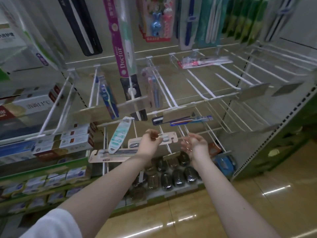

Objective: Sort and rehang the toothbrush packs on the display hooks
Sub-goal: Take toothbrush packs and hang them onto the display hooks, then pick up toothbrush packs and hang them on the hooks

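The left hand [151,142] pinches the beige toothbrush pack [169,137] between thumb and curled fingertips [155,134]. The pack lies sideways across the lower white hooks [169,147], and its free end juts out to the right of the fingers. The right hand [195,145] hovers just beside that end, palm up, fingers loosely spread, holding nothing.

Retail shop aisle indicated: white wire display hooks [199,83] fitted with price-tag plates [253,91], carded toothbrush packs [122,62] hung above, toothpaste boxes [68,143] stacked on shelving [51,168] (green-edged), glossy tiled floor [257,212] seen below.
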`<state>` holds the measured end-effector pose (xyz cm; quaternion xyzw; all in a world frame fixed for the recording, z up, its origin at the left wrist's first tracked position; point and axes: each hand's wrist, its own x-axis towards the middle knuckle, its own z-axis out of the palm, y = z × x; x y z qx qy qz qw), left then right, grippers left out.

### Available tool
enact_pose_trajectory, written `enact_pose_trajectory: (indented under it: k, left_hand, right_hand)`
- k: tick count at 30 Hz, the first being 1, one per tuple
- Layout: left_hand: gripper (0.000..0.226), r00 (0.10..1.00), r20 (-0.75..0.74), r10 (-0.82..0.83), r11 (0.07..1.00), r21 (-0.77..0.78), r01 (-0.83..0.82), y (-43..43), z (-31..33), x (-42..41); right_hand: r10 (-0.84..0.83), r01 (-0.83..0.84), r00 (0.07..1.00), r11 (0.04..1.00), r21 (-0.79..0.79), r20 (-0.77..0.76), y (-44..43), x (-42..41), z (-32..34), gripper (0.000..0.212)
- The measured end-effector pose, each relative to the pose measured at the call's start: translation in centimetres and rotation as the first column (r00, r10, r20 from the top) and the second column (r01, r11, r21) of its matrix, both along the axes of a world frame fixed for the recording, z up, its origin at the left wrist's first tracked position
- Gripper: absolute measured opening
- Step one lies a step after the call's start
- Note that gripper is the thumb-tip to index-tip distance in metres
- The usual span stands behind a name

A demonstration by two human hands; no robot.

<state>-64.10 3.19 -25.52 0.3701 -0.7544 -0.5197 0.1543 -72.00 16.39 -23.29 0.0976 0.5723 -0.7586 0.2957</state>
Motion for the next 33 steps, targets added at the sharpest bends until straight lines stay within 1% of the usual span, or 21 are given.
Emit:
enact_pose_trajectory:
  k: [2, 5, 7, 10, 12, 13, 14, 17, 19, 21, 24, 25, 27, 29, 31, 33]
  left_hand:
    - [0.021, 1.0, 0.013, 0.015, 1.0, 0.023, -0.016, 1.0, -0.2, -1.2]
    - [0.02, 0.996, 0.054, 0.068, 0.996, 0.063, -0.071, 3.9, -0.4, -4.1]
    - [0.02, 0.992, 0.053, 0.119, 0.991, 0.052, -0.121, 5.8, -0.8, -6.1]
    - [0.021, 0.985, 0.037, 0.169, 0.985, 0.036, -0.171, 6.7, -1.4, -7.0]
    - [0.023, 0.977, 0.055, 0.207, 0.978, -0.003, -0.207, 7.6, -2.8, -7.4]
    - [0.024, 0.974, 0.066, 0.217, 0.976, -0.012, -0.216, 7.3, -2.9, -7.1]
    - [0.024, 0.972, 0.079, 0.222, 0.975, -0.023, -0.221, 7.2, -3.1, -6.9]
    - [0.025, 0.964, 0.1, 0.248, 0.964, -0.118, -0.236, 5.7, -4.2, -7.7]
    - [0.03, 0.962, 0.094, 0.257, 0.958, -0.155, -0.241, 4.1, -4.9, -8.5]
    - [0.039, 0.952, 0.122, 0.28, 0.947, -0.196, -0.254, 2.2, -5.8, -9.8]
    - [0.05, 0.936, 0.175, 0.305, 0.92, -0.308, -0.242, -0.6, -7.2, -11.7]
    - [0.053, 0.931, 0.197, 0.307, 0.916, -0.328, -0.233, -1.6, -7.9, -12.3]
    - [0.058, 0.924, 0.232, 0.305, 0.912, -0.35, -0.213, -3.4, -9.0, -13.3]
    - [0.063, 0.927, 0.219, 0.306, 0.913, -0.343, -0.22, -4.9, -10.3, -14.2]
    - [0.062, 0.928, 0.183, 0.325, 0.92, -0.288, -0.266, -6.3, -11.4, -15.2]
    - [0.058, 0.914, 0.176, 0.365, 0.923, -0.198, -0.33, -7.3, -12.2, -16.1]
  right_hand:
    - [-0.012, 0.012, 1.0, 1.0, -0.003, 0.004, 1.4, -0.9, -0.6, 0.021]
    - [-0.006, 0.006, 1.0, 1.0, -0.021, 0.012, 4.4, -3.9, -1.3, 0.022]
    - [-0.004, 0.005, 1.0, 0.998, -0.064, 0.017, 6.0, -6.3, -2.2, 0.021]
    - [0.006, -0.005, 1.0, 0.995, -0.102, 0.014, 6.6, -8.4, -2.7, 0.017]
    - [0.039, -0.037, 0.999, 0.997, -0.063, 0.033, 7.0, -10.0, -4.4, 0.019]
    - [0.035, -0.033, 0.999, 0.999, -0.042, 0.041, 6.7, -10.2, -4.7, 0.024]
    - [0.033, -0.031, 0.998, 0.999, -0.042, 0.049, 6.6, -10.4, -5.1, 0.028]
    - [0.033, -0.028, 0.998, 0.996, -0.083, 0.059, 5.3, -12.3, -6.9, 0.035]
    - [0.039, -0.035, 0.997, 0.998, -0.061, 0.069, 3.8, -13.4, -8.1, 0.038]
    - [0.056, -0.052, 0.993, 0.998, -0.046, 0.1, 1.8, -14.5, -9.5, 0.036]
    - [0.058, -0.057, 0.98, 0.998, -0.009, 0.189, -0.9, -15.9, -10.8, 0.026]
    - [0.056, -0.054, 0.977, 0.998, -0.014, 0.205, -1.9, -16.5, -11.5, 0.029]
    - [0.057, -0.045, 0.972, 0.997, -0.061, 0.226, -3.7, -17.6, -12.5, 0.041]
    - [0.06, -0.03, 0.965, 0.993, -0.117, 0.256, -5.1, -18.6, -13.1, 0.049]
    - [0.035, 0.028, 0.953, 0.979, -0.201, 0.3, -6.3, -19.8, -13.9, 0.044]
    - [0.028, 0.081, 0.936, 0.953, -0.293, 0.35, -7.2, -20.8, -14.6, 0.03]
